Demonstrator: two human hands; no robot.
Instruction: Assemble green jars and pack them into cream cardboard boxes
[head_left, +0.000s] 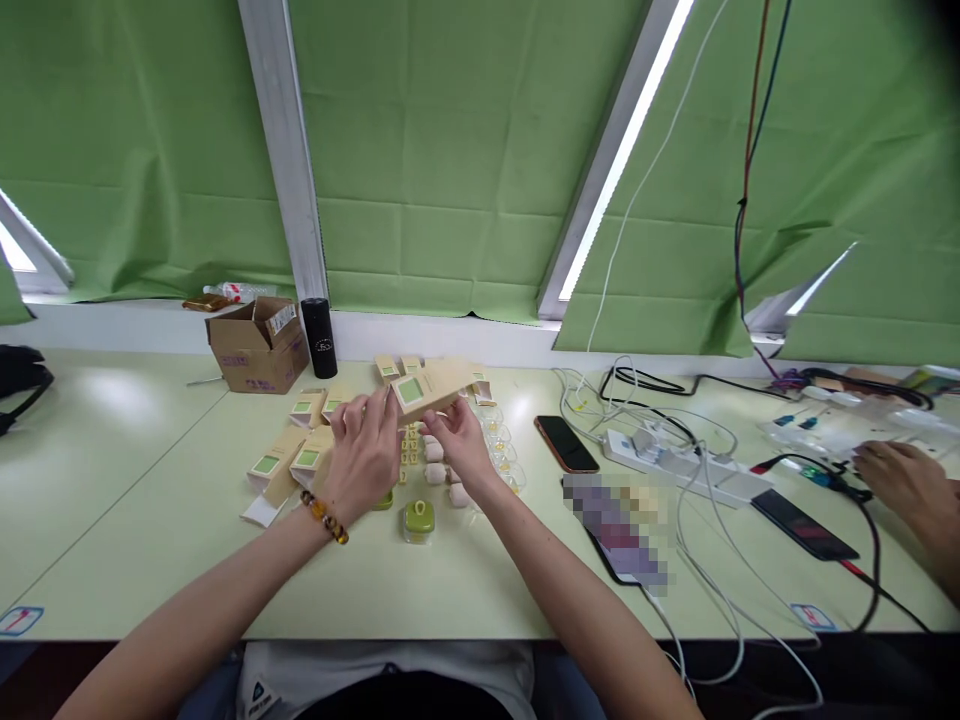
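Between my two hands, above the table, is a tan cardboard box (439, 386) with a green window on its face. My left hand (365, 450) grips its left end, and my right hand (461, 440) pinches its lower right side. Below them stands a small clear container with a green lid (418, 520); another green lid (384, 500) is partly hidden by my left hand. Several pale pink rolls (435, 472), small yellow pieces (408, 445) and clear plastic cups (510, 460) lie in rows. More tan boxes (276, 455) lie left of my left hand, one with its flap out.
At the back left are an open brown carton (259, 350) and a black cylinder (319, 338). To the right lie a phone (566, 443), a white power strip (682, 468), tangled cables and another phone (804, 524). Another person's hand (904, 485) is at the far right.
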